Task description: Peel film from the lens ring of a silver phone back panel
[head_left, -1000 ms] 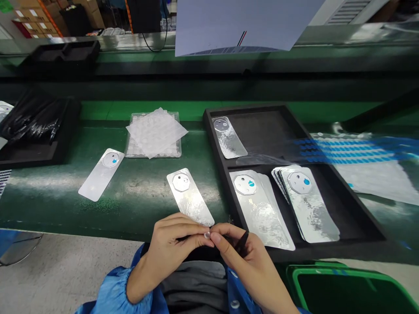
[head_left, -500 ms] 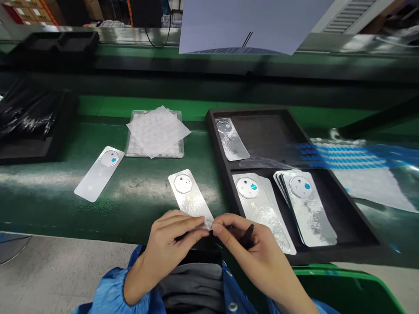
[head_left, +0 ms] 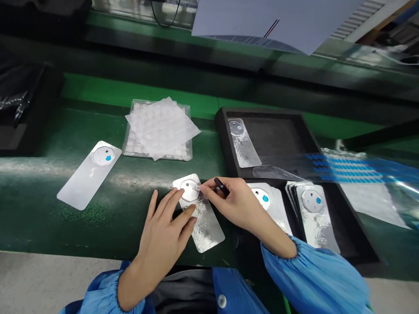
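In front of me a silver phone back panel (head_left: 209,226) lies flat on the green bench, its round camera area (head_left: 190,190) toward the far end. My left hand (head_left: 166,231) rests at the panel's left edge, fingers spread, fingertips touching it near the camera area. A black pen-like tool (head_left: 221,187) is tucked in my right hand (head_left: 235,203). The thumb and forefinger of that hand pinch together at the right rim of the camera area, where a tiny whitish piece (head_left: 198,188) shows. Another panel (head_left: 88,176), with a blue tab, lies off to the left.
A black two-part tray (head_left: 225,144) on the right holds several panels (head_left: 316,213). White sheets (head_left: 163,126) lie over a clear plastic tray (head_left: 126,146) at the back. Blue-striped film (head_left: 350,168) crosses the black tray's right side. A paper sheet (head_left: 255,22) hangs above.
My right hand has moved up from the panel's near end to its camera area. The left hand has opened out and lies along the panel's left side. The view has shifted.
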